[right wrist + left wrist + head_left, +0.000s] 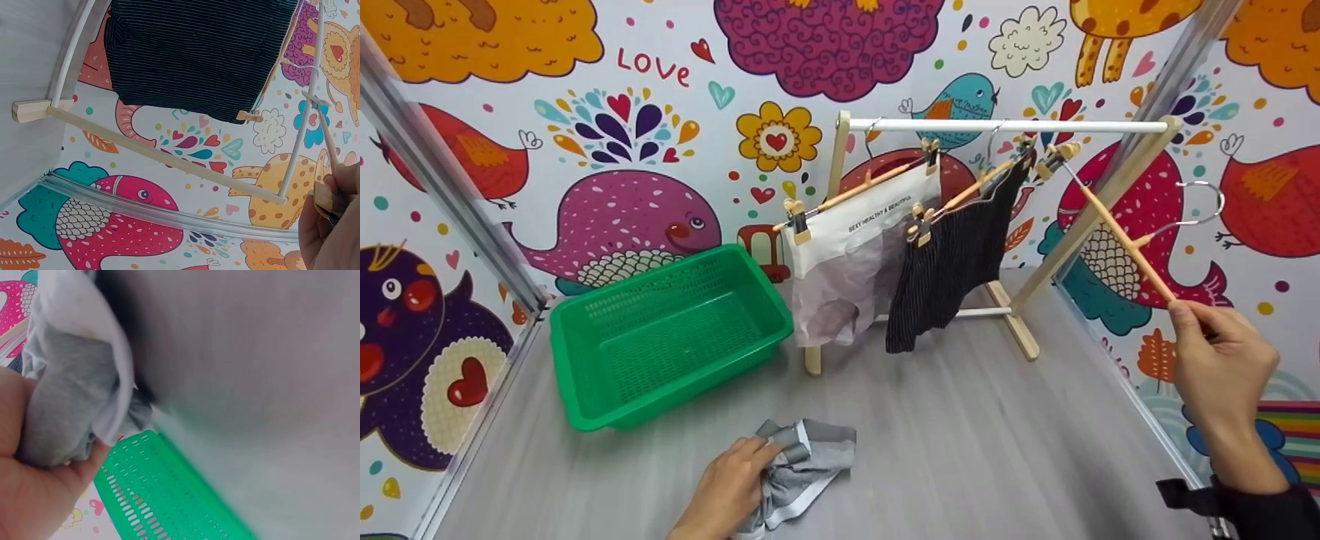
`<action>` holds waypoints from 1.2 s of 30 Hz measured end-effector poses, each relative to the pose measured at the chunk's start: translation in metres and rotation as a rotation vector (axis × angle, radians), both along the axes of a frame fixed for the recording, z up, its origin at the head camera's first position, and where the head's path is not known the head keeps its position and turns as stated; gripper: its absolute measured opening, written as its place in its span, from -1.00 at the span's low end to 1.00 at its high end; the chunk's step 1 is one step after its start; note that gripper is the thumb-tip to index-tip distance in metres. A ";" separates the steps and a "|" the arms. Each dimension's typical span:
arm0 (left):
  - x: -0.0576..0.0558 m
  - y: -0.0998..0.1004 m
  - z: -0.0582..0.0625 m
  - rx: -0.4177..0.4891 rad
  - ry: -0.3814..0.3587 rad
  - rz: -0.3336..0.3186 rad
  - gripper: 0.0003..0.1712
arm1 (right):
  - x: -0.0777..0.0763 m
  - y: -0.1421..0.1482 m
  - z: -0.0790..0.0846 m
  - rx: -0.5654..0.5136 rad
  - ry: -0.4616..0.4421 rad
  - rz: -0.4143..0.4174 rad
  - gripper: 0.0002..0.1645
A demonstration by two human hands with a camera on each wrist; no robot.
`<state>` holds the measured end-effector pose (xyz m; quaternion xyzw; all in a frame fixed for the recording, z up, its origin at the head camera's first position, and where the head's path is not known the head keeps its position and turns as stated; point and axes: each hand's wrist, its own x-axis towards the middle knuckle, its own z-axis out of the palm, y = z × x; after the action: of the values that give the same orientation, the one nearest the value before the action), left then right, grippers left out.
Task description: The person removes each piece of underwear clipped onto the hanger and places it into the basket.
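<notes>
My left hand [731, 480] grips a crumpled grey garment with white trim [810, 457], low over the table at the front. The left wrist view shows the garment's folded grey fabric [73, 388] between thumb and fingers. On the right, my right hand [1222, 360] pinches one end of a wooden clip hanger [1132, 240]. The hanger slants up to the left, its metal hook pointing right and its far clip [1057, 159] beside the rack's bar. In the right wrist view a clip [326, 199] shows at my right fingers.
A wooden rack with a white bar [1095, 127] stands at the back. White printed shorts [840, 262] and black striped shorts [960, 262] hang there from clip hangers. A green plastic basket [577, 397] sits at the left. Patterned walls with metal edge strips [472, 172] enclose the table.
</notes>
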<state>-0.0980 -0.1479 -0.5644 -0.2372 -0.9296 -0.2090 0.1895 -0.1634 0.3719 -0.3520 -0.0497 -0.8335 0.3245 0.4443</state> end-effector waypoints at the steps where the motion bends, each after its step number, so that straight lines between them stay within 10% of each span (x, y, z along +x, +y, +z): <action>1: 0.000 -0.001 0.002 0.012 0.012 0.004 -0.38 | -0.001 0.000 0.001 -0.001 0.000 -0.002 -0.71; 15: 0.003 -0.011 0.033 0.133 0.250 0.056 -0.33 | -0.019 0.006 0.013 -0.001 -0.094 -0.092 -0.61; 36: 0.004 -0.019 0.050 0.240 0.383 0.038 -0.38 | -0.055 0.008 0.042 0.231 -0.196 -0.129 -0.48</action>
<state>-0.0936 -0.1665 -0.5140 -0.2307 -0.8494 -0.2657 0.3932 -0.2188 0.3795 -0.3095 -0.0833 -0.8998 0.1911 0.3834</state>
